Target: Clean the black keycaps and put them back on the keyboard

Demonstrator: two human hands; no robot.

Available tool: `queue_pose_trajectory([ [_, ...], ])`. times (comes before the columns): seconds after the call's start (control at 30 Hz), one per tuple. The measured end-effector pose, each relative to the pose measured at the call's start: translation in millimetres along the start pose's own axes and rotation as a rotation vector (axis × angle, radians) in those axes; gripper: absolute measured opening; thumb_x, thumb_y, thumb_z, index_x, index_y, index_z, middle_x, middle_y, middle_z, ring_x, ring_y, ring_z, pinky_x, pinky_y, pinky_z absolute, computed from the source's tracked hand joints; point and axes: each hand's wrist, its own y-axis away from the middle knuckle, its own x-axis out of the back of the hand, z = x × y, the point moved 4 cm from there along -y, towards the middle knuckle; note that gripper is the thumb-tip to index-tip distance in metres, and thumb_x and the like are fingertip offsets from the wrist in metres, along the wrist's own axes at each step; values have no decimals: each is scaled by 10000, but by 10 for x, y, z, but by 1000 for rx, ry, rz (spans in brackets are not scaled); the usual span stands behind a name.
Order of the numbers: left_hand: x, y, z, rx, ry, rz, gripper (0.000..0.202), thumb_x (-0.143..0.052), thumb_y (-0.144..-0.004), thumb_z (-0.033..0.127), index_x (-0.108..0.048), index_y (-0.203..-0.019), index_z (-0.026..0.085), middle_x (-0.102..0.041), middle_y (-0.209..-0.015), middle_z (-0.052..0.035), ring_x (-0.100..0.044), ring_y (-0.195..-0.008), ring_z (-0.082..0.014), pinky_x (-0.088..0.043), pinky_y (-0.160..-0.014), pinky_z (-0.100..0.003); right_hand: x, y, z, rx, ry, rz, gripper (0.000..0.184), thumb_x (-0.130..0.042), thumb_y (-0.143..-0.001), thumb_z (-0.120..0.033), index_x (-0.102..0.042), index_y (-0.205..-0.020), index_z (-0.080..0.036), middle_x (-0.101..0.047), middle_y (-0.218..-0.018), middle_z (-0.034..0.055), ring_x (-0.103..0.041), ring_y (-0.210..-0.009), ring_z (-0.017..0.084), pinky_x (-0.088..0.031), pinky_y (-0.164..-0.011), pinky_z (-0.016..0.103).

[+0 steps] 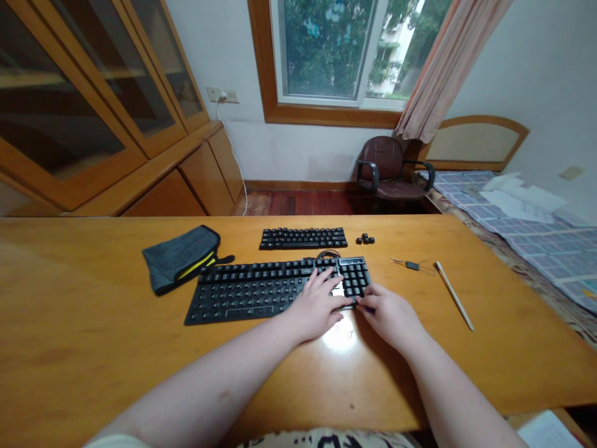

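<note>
A black computer keyboard (252,292) lies slightly slanted across the desk. Across its main section the keycaps are off and bare switches show, while the number pad (353,279) has keycaps on. My left hand (317,302) rests open on the keyboard's right part, fingers spread, its thumb below the front edge. At the lower right corner of the number pad, my right hand (387,311) is closed in a pinch; what sits between its fingertips is hidden. Behind the keyboard, removed keycaps (303,238) stand in rows, with several loose keycaps (365,239) to their right.
A grey cloth with yellow lining (184,258) touches the keyboard's left end. To the right lie a keycap puller with wire loops (412,266) and a slim white stick (453,295). Beyond the wooden desk (93,348) stand a chair (389,165) and a bed (536,230).
</note>
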Motion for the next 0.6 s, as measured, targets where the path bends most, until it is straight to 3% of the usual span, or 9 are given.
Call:
queue_pose_trajectory([
  [0.2, 5, 0, 9, -7, -36, -7, 274, -632, -732, 319, -654, -1001, 274, -374, -1388, -60, -146, -1337, -318, -22, -1056, -584, 9, 10, -56, 1, 92, -72, 203, -516, -802, -312, -715, -781, -279, -602, -775, 29, -577, -602, 135, -395, -497, 246],
  [0.37, 23, 0, 18, -54, -3, 15, 278, -618, -748, 306, -652, -1019, 257, -438, -1339, -88, -216, -1317, -312, -32, -1060, -568, 36, 21, -28, -24, 32, -114, 201, -516, -806, -328, -708, -845, -282, -624, -866, 35, -606, -677, 161, -439, -569, 265],
  [0.5, 57, 4, 8, -67, 61, 59, 312, -599, -762, 282, -625, -1072, 258, -498, -1283, -92, -301, -1283, -287, -48, -1069, -546, 201, 7, 57, -66, -83, -55, 221, -533, -794, -350, -685, -928, -262, -635, -915, 41, -616, -714, 165, -461, -638, 273],
  [0.6, 87, 3, -19, -31, 49, 110, 296, -561, -787, 269, -621, -1076, 243, -529, -1245, -93, -325, -1269, -278, -51, -1074, -537, 350, -140, 275, -138, -68, 18, 244, -514, -803, -369, -680, -930, -242, -647, -914, 48, -620, -743, 176, -461, -667, 283],
])
